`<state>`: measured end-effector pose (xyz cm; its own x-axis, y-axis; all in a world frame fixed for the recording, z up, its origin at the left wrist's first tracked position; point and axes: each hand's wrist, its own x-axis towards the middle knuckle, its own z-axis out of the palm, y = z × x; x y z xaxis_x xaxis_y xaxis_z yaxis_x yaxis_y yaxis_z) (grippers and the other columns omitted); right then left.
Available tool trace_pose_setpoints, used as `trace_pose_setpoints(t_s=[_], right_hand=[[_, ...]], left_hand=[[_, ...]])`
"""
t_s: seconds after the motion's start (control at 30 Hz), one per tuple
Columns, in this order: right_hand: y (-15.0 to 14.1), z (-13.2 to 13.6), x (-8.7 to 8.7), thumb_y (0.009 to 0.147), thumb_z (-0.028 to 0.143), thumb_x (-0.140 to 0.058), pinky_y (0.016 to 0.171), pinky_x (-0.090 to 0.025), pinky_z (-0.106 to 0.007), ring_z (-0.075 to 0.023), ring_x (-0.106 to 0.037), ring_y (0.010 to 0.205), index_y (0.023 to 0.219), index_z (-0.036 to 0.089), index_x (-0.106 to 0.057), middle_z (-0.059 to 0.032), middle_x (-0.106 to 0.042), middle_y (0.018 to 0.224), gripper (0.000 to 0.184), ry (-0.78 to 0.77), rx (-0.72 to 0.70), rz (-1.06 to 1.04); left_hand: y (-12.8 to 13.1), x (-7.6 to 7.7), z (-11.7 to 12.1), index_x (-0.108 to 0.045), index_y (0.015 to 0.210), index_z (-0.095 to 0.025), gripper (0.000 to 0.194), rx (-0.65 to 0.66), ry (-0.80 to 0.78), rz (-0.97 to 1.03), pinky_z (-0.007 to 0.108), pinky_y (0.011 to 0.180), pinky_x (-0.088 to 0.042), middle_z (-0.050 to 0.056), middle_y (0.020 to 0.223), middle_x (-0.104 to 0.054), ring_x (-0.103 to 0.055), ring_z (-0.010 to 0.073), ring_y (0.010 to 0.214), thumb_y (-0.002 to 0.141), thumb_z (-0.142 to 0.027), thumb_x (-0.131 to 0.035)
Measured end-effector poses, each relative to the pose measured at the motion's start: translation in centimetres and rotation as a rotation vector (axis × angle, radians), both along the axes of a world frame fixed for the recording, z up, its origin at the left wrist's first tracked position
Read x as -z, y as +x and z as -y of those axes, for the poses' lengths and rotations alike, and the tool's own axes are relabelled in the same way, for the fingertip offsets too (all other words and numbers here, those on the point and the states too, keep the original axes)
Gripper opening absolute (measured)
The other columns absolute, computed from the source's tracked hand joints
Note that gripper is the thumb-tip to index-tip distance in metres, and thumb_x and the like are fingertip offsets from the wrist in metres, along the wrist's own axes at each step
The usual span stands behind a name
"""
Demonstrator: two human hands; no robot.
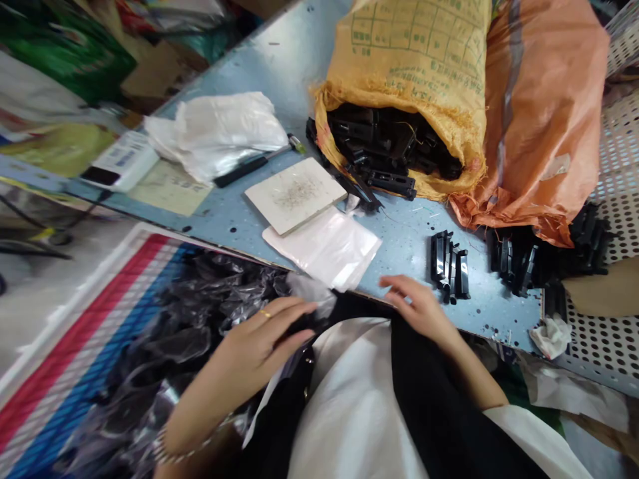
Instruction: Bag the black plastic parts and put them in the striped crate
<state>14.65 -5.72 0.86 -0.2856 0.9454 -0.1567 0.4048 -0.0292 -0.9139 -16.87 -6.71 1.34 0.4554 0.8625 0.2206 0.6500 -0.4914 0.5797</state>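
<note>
My left hand (272,339), with a ring and a beaded bracelet, is at the table's front edge beside my body. A blurred clear plastic bag (319,299) shows at its fingertips and seems pinched there; its contents cannot be made out. My right hand (422,306) hovers at the edge with nothing in it, fingers loosely bent and thumb apart. Between the hands, a stack of clear plastic bags (344,249) lies partly under a pale square block (297,193). Right of it, several black plastic parts (449,266) stand together on the blue table (399,233).
A yellow woven sack (414,60) spills black parts, beside an orange sack (544,120). Below left, a striped basket (90,332) holds many bagged black pieces. White plastic bags (224,130), a black pen-like tool (242,171) and a white device (122,159) lie at the left.
</note>
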Motion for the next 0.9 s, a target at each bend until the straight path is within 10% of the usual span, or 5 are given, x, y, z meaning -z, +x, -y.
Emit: trace_pose_setpoints(t_s=[0.13,0.3,0.43,0.6,0.9], right_hand=[[6.6,-3.3,0.9,0.095,0.014,-0.042,0.097,-0.047,-0.050,-0.0298,-0.057,0.111,0.128,0.022,-0.064,-0.0164,-0.063,0.123,0.041,0.199,0.300,0.629],[9.9,-8.2,3.0,0.086,-0.006,-0.043,0.103,-0.039,-0.055,-0.0313,-0.046,0.122,0.121,0.017,-0.070,-0.0197,-0.050,0.143,0.050,0.311,0.081,0.864],[9.1,-9.9,3.0,0.081,-0.005,-0.056,0.102,-0.040,-0.045,-0.0245,-0.053,0.110,0.104,0.020,-0.074,-0.0120,-0.060,0.130,0.039,0.325,-0.049,0.727],[9.3,-8.2,2.0,0.083,0.018,-0.070,0.081,-0.047,-0.033,-0.0177,-0.056,0.081,0.096,0.022,-0.074,-0.0045,-0.063,0.089,0.014,0.227,-0.011,0.470],[1.5,-2.3,5.9,0.069,0.034,-0.081,0.039,-0.033,-0.019,-0.0077,-0.042,0.045,0.063,0.019,-0.058,0.0026,-0.053,0.053,0.028,-0.659,0.256,-0.702]], left_hand=[[-3.6,3.9,-1.0,-0.070,0.115,-0.025,0.040,-0.127,-0.077,-0.208,0.037,0.080,-0.060,0.009,0.114,-0.072,-0.071,0.0266,0.095,0.095,-0.052,-0.049],[2.8,8.6,-4.8,-0.071,0.108,-0.019,0.034,-0.181,0.004,-0.055,0.038,0.094,-0.055,0.010,0.106,-0.072,-0.067,0.0238,0.101,0.099,-0.037,-0.044],[8.5,9.4,-8.5,-0.070,0.093,-0.014,0.023,-0.198,0.046,-0.065,0.045,0.092,-0.053,0.016,0.100,-0.068,-0.063,0.0284,0.099,0.094,-0.030,-0.054],[7.7,9.0,-11.3,-0.067,0.078,-0.017,0.022,-0.144,-0.227,0.107,0.034,0.080,-0.052,0.007,0.087,-0.067,-0.063,0.0202,0.083,0.092,-0.029,-0.053],[6.4,8.2,-12.4,-0.066,0.083,-0.017,0.012,-0.328,-0.572,0.448,0.025,0.057,-0.047,0.001,0.071,-0.069,-0.059,0.0137,0.060,0.076,-0.027,-0.063]])
